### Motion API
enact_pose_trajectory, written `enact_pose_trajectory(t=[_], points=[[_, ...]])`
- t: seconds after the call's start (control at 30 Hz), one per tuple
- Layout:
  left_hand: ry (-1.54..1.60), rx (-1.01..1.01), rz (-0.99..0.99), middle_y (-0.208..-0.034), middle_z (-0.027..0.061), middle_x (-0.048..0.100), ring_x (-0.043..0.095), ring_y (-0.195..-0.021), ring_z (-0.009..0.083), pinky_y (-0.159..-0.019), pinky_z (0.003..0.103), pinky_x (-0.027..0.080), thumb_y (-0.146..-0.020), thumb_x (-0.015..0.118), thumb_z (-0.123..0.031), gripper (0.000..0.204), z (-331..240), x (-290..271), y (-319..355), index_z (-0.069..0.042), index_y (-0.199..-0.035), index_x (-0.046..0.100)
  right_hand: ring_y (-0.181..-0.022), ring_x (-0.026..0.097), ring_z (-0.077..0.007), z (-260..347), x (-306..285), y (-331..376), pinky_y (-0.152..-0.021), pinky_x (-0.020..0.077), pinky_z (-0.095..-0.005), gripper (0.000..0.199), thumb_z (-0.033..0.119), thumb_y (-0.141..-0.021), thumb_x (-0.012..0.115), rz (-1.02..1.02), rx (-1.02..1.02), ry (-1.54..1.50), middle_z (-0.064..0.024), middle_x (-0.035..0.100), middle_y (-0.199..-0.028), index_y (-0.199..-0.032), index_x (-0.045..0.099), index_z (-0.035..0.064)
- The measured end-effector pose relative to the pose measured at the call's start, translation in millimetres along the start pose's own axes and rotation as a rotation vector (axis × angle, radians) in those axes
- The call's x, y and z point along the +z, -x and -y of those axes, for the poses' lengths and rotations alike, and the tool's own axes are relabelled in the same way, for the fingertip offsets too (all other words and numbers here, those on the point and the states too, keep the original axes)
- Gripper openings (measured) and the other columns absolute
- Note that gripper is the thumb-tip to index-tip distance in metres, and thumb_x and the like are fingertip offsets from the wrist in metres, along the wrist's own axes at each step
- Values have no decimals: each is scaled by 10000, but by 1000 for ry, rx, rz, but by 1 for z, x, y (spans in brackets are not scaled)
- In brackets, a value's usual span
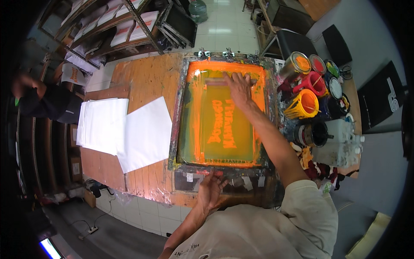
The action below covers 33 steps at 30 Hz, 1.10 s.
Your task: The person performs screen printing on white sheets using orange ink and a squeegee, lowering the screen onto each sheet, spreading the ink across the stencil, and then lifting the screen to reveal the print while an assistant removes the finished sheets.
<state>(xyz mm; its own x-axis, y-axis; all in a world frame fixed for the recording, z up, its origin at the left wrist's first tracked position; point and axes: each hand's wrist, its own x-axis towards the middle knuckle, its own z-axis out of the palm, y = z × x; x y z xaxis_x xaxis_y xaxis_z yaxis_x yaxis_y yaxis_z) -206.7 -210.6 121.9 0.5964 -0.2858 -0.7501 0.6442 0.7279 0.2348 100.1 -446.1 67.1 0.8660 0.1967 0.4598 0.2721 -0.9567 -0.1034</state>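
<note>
A screen printing frame point(174, 146) lies flat on the table in front of me, its mesh smeared with orange ink and bearing stencilled lettering. At the far end of the mesh, my right hand point(239, 90) is closed over a squeegee point(212, 81), whose wooden bar runs crosswise under the fingers. My left hand point(210, 190) is at the near edge of the frame, palm up with the fingers apart; whether its fingertips touch the frame is hard to see. To the left, a stack of white sheets point(101, 125) lies beside a slanted white sheet point(145, 134).
Hinge clamps point(228, 54) line the frame's far edge. On the right stand ink cans point(297, 64), a yellow tub point(304, 103), a red tub point(312, 83) and plastic jugs point(340, 144). Shelves with printed sheets point(144, 26) are far left. Another person point(54, 101) is at the left.
</note>
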Motion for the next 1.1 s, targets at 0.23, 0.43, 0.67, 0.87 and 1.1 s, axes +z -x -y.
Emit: enact_pose_trajectory(t=[0.23, 0.43, 0.67, 0.87, 1.1], points=[[11, 55, 37, -1086, 83, 700, 650, -1077, 236, -1043, 511, 463, -1074, 535, -257, 183, 0, 2, 3, -98, -1113, 617, -1100, 573, -299, -35, 26, -59, -929, 376, -479, 572, -42, -824, 634, -35, 86, 13, -120, 637, -1101, -1372, 600, 116], [17, 16, -4, -1096, 84, 699, 652, -1102, 229, -1058, 519, 481, -1073, 558, -209, 113, -1, -6, 4, -140, -1143, 613, -1086, 573, -297, -17, 46, -75, -927, 372, -486, 593, -62, -810, 617, -101, -12, -25, -108, 621, -1055, -1371, 598, 127], [-91, 57, -66, -1155, 42, 666, 638, -1132, 199, -1048, 512, 495, -1060, 589, -216, 117, -3, -2, 13, -164, -1165, 592, -1064, 578, -290, -28, 18, -51, -906, 366, -493, 624, -64, -781, 647, -8, 57, -48, -96, 611, -1026, -1374, 601, 124], [-133, 61, -56, -1185, 43, 651, 611, -1185, 201, -1034, 503, 496, -1054, 598, -220, 123, -6, 1, 14, -170, -1166, 581, -1073, 579, -289, 19, 16, -32, -925, 374, -495, 605, -30, -814, 646, -12, 30, -66, -102, 618, -1042, -1395, 594, 130], [-152, 55, -72, -1234, 102, 658, 609, -1179, 223, -1041, 459, 488, -1061, 592, -255, 159, -8, -2, 15, -142, -1171, 573, -1101, 578, -290, 2, 47, -90, -959, 378, -511, 530, -8, -844, 634, -7, 55, -24, -118, 627, -1084, -1357, 607, 123]])
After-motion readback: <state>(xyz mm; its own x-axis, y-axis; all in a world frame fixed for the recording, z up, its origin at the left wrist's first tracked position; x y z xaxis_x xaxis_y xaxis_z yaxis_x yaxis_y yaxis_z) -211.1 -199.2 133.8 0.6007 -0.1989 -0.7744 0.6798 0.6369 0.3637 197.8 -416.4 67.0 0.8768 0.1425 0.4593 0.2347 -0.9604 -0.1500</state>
